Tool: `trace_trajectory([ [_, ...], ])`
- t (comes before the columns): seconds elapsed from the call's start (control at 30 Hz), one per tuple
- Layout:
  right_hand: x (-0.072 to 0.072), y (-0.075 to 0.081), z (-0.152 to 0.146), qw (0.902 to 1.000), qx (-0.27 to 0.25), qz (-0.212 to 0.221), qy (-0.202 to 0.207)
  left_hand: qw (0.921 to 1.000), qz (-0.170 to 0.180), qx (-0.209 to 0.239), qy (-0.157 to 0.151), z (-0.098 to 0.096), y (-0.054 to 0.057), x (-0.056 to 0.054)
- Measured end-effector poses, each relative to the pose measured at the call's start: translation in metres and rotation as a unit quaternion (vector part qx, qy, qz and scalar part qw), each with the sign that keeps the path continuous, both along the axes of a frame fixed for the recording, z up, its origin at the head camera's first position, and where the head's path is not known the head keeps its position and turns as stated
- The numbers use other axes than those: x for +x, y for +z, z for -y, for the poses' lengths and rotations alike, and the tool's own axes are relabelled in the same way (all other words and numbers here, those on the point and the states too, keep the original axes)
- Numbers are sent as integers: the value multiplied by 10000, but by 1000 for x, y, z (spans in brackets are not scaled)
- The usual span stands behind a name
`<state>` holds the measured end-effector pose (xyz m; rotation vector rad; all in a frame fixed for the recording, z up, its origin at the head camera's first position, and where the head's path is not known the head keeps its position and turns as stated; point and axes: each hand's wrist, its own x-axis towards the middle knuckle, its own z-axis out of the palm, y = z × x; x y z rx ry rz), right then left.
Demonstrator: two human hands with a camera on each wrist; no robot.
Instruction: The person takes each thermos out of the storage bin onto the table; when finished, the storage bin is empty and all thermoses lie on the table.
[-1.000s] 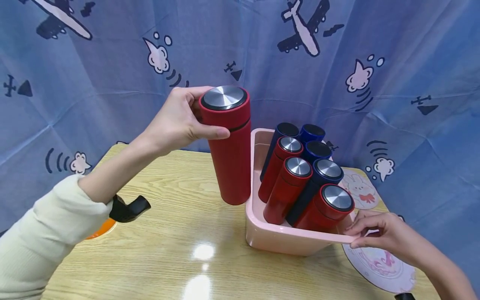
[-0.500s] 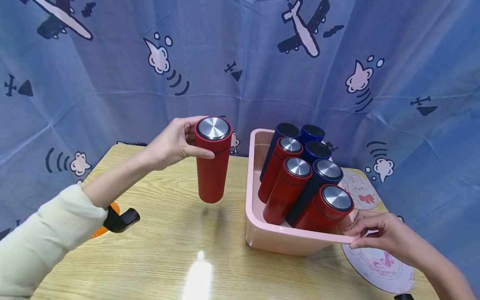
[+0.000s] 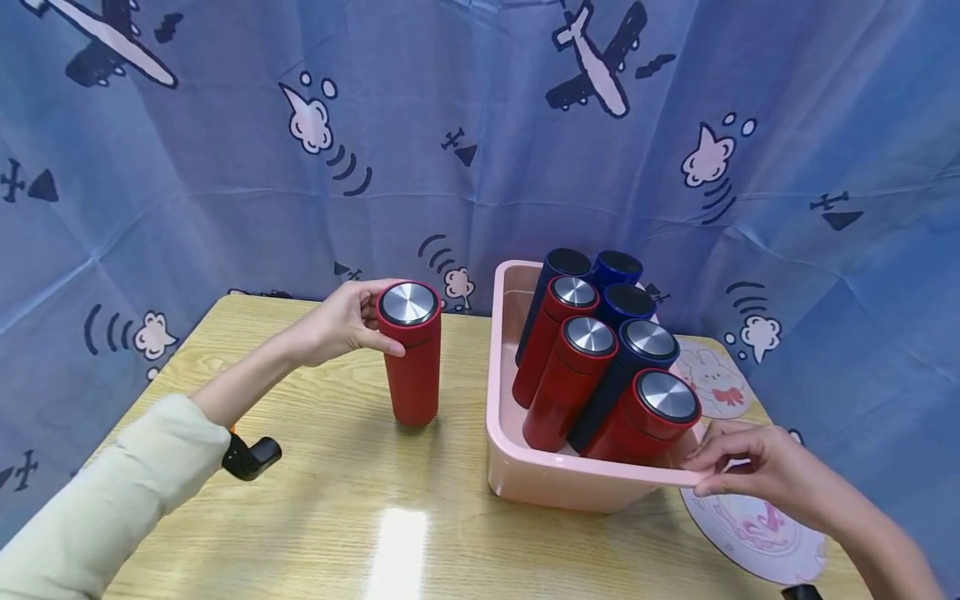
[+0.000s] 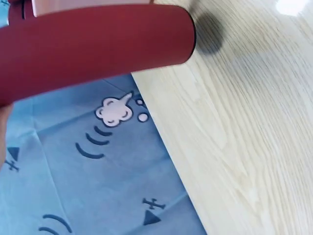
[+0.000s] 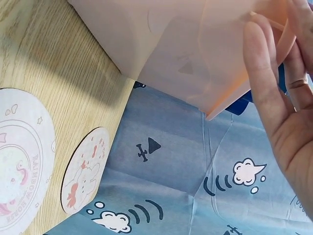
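Observation:
My left hand (image 3: 341,323) grips a red thermos bottle (image 3: 416,379) near its steel-topped lid, thumb in front and fingers behind. The bottle is upright, left of a pink plastic tub (image 3: 551,479). Its base is at or just above the wooden table, with a dark shadow beside it in the left wrist view; contact is unclear. On the tub's near right corner, my right hand (image 3: 757,467) pinches the rim between thumb and fingers. Inside the tub lean several more thermos bottles: red ones (image 3: 566,379) with silver lids, and dark blue ones (image 3: 628,302), mostly with black lids.
A pale wooden table (image 3: 300,508) lies under everything. Two round printed mats, one with a horse (image 3: 772,542) and one with a rabbit (image 3: 712,379), lie right of the tub. A blue curtain (image 3: 480,150) with plane prints hangs behind the table.
My left hand has lowered the red thermos bottle toward the table and moved it left, away from the tub. My right hand has stayed on the tub's rim.

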<state>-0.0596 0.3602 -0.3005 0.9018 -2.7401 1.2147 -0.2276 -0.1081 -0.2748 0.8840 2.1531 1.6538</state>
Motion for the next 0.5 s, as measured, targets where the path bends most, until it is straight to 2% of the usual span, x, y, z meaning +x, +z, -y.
trace_trajectory([
  [0.17, 1, 0, 0, 10000, 9, 22, -53, 9995, 117, -113, -265, -1, -6, -9],
  [0.5, 2, -1, -1, 9999, -82, -46, -69, 9986, 111, -134, -496, -2, -19, -32],
])
